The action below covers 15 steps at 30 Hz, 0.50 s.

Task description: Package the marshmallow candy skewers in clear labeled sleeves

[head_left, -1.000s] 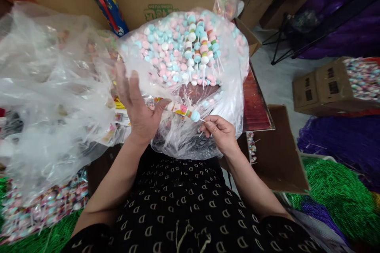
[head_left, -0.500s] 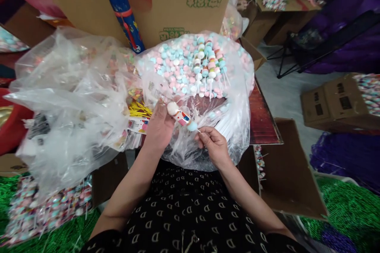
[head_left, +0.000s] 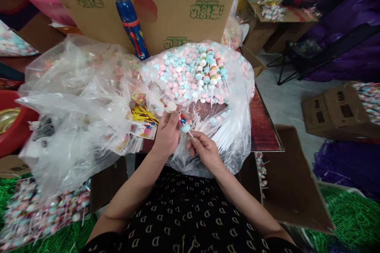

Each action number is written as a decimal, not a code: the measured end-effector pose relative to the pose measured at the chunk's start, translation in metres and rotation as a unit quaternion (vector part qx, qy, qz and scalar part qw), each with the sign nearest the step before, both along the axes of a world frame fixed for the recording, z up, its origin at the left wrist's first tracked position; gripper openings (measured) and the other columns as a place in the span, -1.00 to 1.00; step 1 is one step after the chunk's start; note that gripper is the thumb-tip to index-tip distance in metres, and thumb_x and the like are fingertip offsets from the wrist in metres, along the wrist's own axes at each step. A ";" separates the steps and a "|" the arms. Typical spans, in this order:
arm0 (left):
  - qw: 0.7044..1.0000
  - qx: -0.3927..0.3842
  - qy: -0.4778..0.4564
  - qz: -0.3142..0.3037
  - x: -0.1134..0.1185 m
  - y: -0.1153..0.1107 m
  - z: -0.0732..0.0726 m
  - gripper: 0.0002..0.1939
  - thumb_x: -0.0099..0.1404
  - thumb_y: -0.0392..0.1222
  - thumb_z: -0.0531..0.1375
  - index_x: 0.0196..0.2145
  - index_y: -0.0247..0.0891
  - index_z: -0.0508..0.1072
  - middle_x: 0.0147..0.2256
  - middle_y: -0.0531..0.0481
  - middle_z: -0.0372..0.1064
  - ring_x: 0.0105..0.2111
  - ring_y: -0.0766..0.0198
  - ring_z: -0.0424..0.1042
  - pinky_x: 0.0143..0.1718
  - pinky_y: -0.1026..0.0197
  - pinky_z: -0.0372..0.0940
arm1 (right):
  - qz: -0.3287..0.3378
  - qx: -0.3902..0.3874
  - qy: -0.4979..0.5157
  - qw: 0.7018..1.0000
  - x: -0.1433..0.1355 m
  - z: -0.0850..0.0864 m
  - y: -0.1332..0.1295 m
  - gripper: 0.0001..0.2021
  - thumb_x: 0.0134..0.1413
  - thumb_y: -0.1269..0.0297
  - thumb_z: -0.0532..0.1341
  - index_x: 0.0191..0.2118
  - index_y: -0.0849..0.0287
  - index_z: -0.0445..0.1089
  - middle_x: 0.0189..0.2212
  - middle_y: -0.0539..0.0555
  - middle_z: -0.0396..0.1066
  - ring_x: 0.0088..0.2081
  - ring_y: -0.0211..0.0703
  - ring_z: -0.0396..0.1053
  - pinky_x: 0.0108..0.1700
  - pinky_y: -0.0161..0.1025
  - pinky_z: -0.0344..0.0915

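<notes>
A candy skewer [head_left: 184, 127] in a clear wrapper with a colourful printed patch is between my hands. My left hand [head_left: 169, 132] is closed around its upper part, its fingers covering some of the candies. With thumb and fingertips, my right hand [head_left: 203, 150] pinches the white stick at the lower end. Just beyond lie loose pink, blue and white candies [head_left: 178, 69] in an open plastic bag, with several finished skewers [head_left: 208, 65] resting on top. White sticks [head_left: 225, 132] lie right of my hands. Yellow twist ties [head_left: 144, 114] and printed cards [head_left: 145, 130] are at the left.
A large cardboard box [head_left: 175, 19] stands behind, a blue bottle [head_left: 130, 27] before it. Crumpled plastic bags [head_left: 74, 102] cover the left side. An open carton [head_left: 297, 182] sits at the right below the table edge [head_left: 267, 126]. Wrapped skewers [head_left: 44, 209] lie at the lower left.
Both hands have shifted slightly left and down with the skewer. My left hand now covers more of it and its printed patch shows less. The view has tilted slightly.
</notes>
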<state>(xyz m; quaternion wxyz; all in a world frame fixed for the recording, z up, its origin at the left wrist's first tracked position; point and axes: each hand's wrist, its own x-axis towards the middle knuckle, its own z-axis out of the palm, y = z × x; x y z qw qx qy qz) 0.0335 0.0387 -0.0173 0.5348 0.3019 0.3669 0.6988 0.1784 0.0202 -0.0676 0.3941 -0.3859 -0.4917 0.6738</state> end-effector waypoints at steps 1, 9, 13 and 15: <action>1.000 0.001 -0.007 0.006 0.000 0.001 0.002 -0.63 0.25 0.15 0.40 -0.17 -0.16 0.50 -0.42 0.07 0.48 -0.24 0.19 0.58 -0.09 0.07 0.43 | 0.001 -0.002 0.000 1.000 0.000 0.000 0.000 -0.53 0.13 -0.20 0.35 -0.08 0.09 0.50 -0.49 -0.05 0.50 -0.60 -0.30 0.32 -0.52 -0.31 0.30; 0.996 -0.013 0.005 -0.086 0.000 -0.008 -0.002 -0.62 0.17 0.06 0.48 -0.17 -0.16 0.55 -0.27 -0.02 0.60 -0.11 0.11 0.58 -0.03 0.08 0.42 | 0.016 -0.054 0.041 0.998 0.002 -0.002 -0.002 -0.58 0.13 -0.17 0.36 -0.18 0.12 0.55 -0.60 -0.08 0.45 -0.67 -0.34 0.27 -0.59 -0.36 0.23; 0.995 0.008 -0.016 -0.098 -0.015 -0.005 0.008 -0.40 0.06 0.14 0.52 0.00 -0.08 0.52 -0.03 -0.09 0.57 0.00 0.04 0.56 -0.04 0.07 0.43 | 0.021 -0.042 0.029 0.998 0.003 -0.006 -0.002 -0.55 0.12 -0.20 0.36 -0.19 0.13 0.58 -0.61 -0.08 0.45 -0.67 -0.34 0.26 -0.58 -0.36 0.22; 0.997 0.015 -0.022 -0.071 -0.019 -0.001 0.014 -0.41 0.11 0.19 0.47 0.03 -0.08 0.51 -0.12 -0.08 0.57 0.01 0.03 0.55 -0.06 0.06 0.44 | 0.024 -0.038 0.021 0.999 0.004 -0.007 -0.002 -0.55 0.11 -0.20 0.36 -0.19 0.12 0.59 -0.61 -0.07 0.44 -0.67 -0.35 0.25 -0.58 -0.36 0.22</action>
